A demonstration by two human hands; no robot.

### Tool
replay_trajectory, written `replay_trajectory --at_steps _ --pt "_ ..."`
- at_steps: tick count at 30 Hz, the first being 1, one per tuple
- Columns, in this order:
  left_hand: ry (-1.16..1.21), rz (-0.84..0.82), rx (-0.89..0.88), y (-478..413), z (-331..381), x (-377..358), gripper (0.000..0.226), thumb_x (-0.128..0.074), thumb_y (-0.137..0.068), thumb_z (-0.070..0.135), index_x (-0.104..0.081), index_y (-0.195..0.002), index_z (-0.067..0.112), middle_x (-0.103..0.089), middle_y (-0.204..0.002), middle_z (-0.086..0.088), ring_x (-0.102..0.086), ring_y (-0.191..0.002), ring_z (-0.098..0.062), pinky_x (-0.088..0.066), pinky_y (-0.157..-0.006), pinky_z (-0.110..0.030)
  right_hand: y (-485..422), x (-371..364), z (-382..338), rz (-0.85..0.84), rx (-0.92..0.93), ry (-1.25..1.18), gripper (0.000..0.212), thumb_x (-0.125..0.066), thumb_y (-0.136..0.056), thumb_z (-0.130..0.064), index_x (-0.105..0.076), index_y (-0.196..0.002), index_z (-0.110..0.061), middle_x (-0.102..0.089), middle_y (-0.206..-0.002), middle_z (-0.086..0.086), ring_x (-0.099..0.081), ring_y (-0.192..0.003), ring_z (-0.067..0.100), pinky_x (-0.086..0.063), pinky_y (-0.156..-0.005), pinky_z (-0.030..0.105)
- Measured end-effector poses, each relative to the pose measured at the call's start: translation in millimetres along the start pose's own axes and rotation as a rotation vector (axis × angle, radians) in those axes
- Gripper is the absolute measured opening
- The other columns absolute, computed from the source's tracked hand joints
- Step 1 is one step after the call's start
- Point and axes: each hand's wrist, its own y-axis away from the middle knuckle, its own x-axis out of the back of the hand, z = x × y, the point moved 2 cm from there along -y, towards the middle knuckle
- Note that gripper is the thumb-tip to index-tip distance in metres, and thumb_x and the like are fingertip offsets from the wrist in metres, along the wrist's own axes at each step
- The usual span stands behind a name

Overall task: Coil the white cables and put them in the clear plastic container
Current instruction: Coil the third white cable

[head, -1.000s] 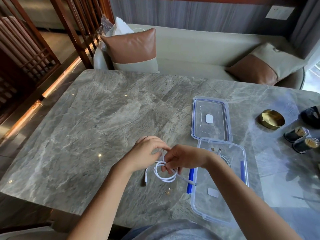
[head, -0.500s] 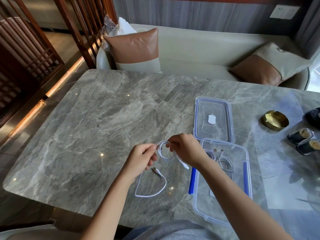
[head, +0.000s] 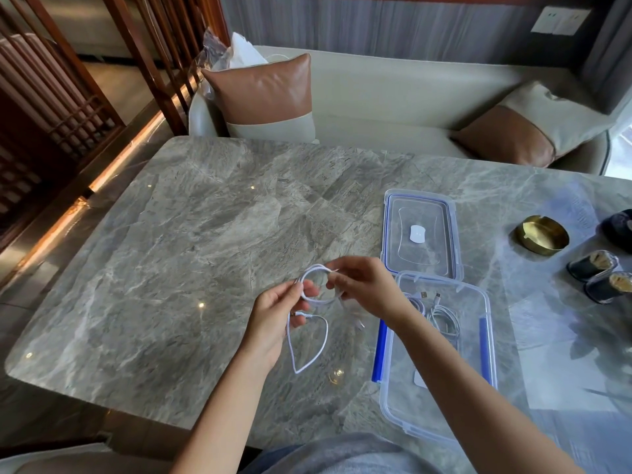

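Observation:
Both hands hold one white cable point(head: 309, 354) above the grey marble table point(head: 191, 241). My right hand point(head: 366, 289) pinches a small round coil of it at the top. My left hand point(head: 277, 316) grips the cable just below the coil, and a loose loop hangs down from it to the table. To the right of my hands stands the clear plastic container point(head: 444, 422) with blue clips, open. Another coiled white cable point(head: 441, 316) lies in its far end. Part of the container is hidden by my right forearm.
The container's clear lid point(head: 422, 203) lies flat just beyond it. A brass dish point(head: 542, 234), two small dark jars point(head: 602, 277) and a dark object sit at the right edge. A sofa with brown cushions runs behind the table.
The hands lifted the cable off the table and drew apart. The coil in my right hand rose and a loose loop dropped below my left hand.

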Motion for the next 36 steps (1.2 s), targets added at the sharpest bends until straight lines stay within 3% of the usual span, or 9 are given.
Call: replay_trajectory --at_steps 5,13,17,23,28,30,32,34,36 --pt "0.112 0.037 -0.031 -0.5 -0.6 -1.5 0.019 -0.049 -0.093 0.011 -0.068 -0.088 0.013 -0.065 -0.063 0.009 -0.053 -0.053 0.002 -0.046 -0.051 -0.013 1.1 3.0 4.4 -0.158 -0.085 -0.357 0.014 -0.060 -0.089 -0.011 -0.067 -0.101 -0.015 -0.070 -0.077 -0.001 -0.059 -0.062 0.002 -0.048 -0.061 0.014" --pt "0.030 -0.039 0.021 -2.4 -5.0 -3.5 0.022 -0.047 -0.095 0.015 -0.068 -0.092 0.017 -0.068 -0.068 0.007 -0.063 -0.068 -0.005 -0.052 -0.061 -0.016 1.9 0.8 11.6 -0.071 -0.109 -0.577 0.012 -0.056 -0.089 0.000 -0.063 -0.097 -0.006 -0.069 -0.066 0.000 -0.046 -0.042 0.002 -0.038 -0.043 0.011" --pt "0.138 -0.020 0.008 -3.5 -6.9 -4.6 0.021 -0.045 -0.095 0.011 -0.066 -0.092 0.010 -0.069 -0.066 0.004 -0.068 -0.069 -0.009 -0.056 -0.064 -0.020 1.9 -0.8 11.9 -0.019 -0.120 -0.523 0.009 -0.057 -0.089 -0.003 -0.061 -0.097 0.000 -0.067 -0.073 0.010 -0.049 -0.044 0.007 -0.039 -0.042 0.013" --pt "0.186 0.137 -0.075 -8.8 -4.8 1.2 0.022 -0.046 -0.095 0.009 -0.066 -0.087 0.011 -0.070 -0.073 0.000 -0.068 -0.074 -0.011 -0.057 -0.066 -0.019 2.2 2.5 17.6 -0.025 -0.206 -0.233 0.025 -0.046 -0.097 -0.025 -0.063 -0.101 -0.007 -0.071 -0.087 0.012 -0.065 -0.073 0.016 -0.051 -0.069 0.025" --pt "0.179 0.225 -0.140 -10.1 -1.5 4.5 0.022 -0.044 -0.095 0.008 -0.064 -0.088 0.010 -0.065 -0.082 -0.008 -0.067 -0.075 -0.009 -0.056 -0.068 -0.017 3.8 6.4 17.6 0.257 0.004 0.086 0.020 -0.053 -0.093 -0.017 -0.068 -0.082 -0.008 -0.070 -0.077 0.007 -0.059 -0.067 0.012 -0.046 -0.068 0.030" --pt "0.214 0.269 -0.169 -9.1 0.4 1.6 0.022 -0.043 -0.096 0.008 -0.064 -0.088 0.011 -0.065 -0.081 -0.009 -0.067 -0.071 -0.007 -0.056 -0.070 -0.017 4.1 1.8 13.6 0.146 -0.025 -0.044 0.031 -0.050 -0.096 -0.024 -0.068 -0.074 -0.011 -0.068 -0.069 0.004 -0.056 -0.060 0.011 -0.046 -0.062 0.026" --pt "0.248 0.289 -0.197 -7.5 2.4 -3.2 0.022 -0.043 -0.096 0.009 -0.063 -0.089 0.011 -0.066 -0.081 -0.009 -0.068 -0.074 -0.008 -0.056 -0.073 -0.017 7.5 -7.5 8.3 -0.148 -0.192 -0.229 0.046 -0.041 -0.098 -0.039 -0.071 -0.074 -0.013 -0.070 -0.071 0.004 -0.060 -0.059 0.010 -0.049 -0.060 0.022" --pt "0.273 0.285 -0.216 -6.0 4.5 -8.2 0.021 -0.044 -0.096 0.011 -0.063 -0.091 0.012 -0.068 -0.084 -0.007 -0.069 -0.080 -0.009 -0.055 -0.075 -0.017 12.5 -19.0 5.8 -0.421 -0.332 -0.230 0.057 -0.031 -0.098 -0.049 -0.073 -0.086 -0.012 -0.073 -0.085 0.010 -0.065 -0.067 0.013 -0.053 -0.063 0.022" --pt "0.283 0.273 -0.226 -5.3 7.3 -12.9 0.020 -0.044 -0.096 0.012 -0.064 -0.092 0.013 -0.070 -0.085 -0.006 -0.070 -0.085 -0.011 -0.054 -0.077 -0.016 15.1 -31.4 9.9 -0.519 -0.406 -0.171 0.062 -0.025 -0.098 -0.052 -0.068 -0.105 -0.007 -0.071 -0.103 0.018 -0.068 -0.081 0.019 -0.054 -0.071 0.028"
